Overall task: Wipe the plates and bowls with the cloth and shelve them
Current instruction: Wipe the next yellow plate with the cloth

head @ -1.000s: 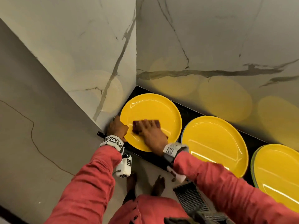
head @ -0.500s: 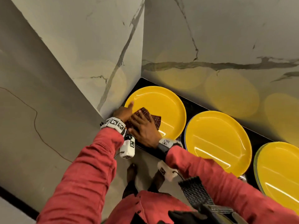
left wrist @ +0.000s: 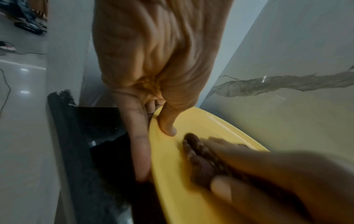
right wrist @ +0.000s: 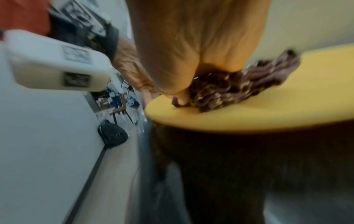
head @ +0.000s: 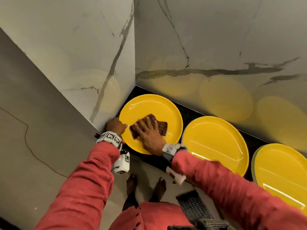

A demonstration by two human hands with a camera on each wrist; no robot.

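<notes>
A yellow plate (head: 149, 107) lies on the black counter (head: 259, 138) in the wall corner. My left hand (head: 123, 127) grips its left rim; in the left wrist view the thumb lies on top of the plate (left wrist: 210, 125) and the fingers (left wrist: 139, 151) reach under the rim. A brown patterned cloth (head: 162, 127) lies on the plate's middle. My right hand (head: 144, 128) presses flat on it with fingers spread. The right wrist view, blurred, shows the palm of my right hand (right wrist: 191, 60) over the bunched cloth (right wrist: 249, 84) on the plate (right wrist: 268, 112).
Two more stacks of yellow plates stand to the right on the counter, the middle stack (head: 214, 143) and the right stack (head: 282, 171). Marble walls close off the left (head: 83, 63) and the back (head: 216, 47). Bare feet (head: 131, 183) stand on the floor below the counter edge.
The right hand slid the cloth left toward the rim beside my left hand, then back toward the plate's middle. The left hand kept its hold on the rim.
</notes>
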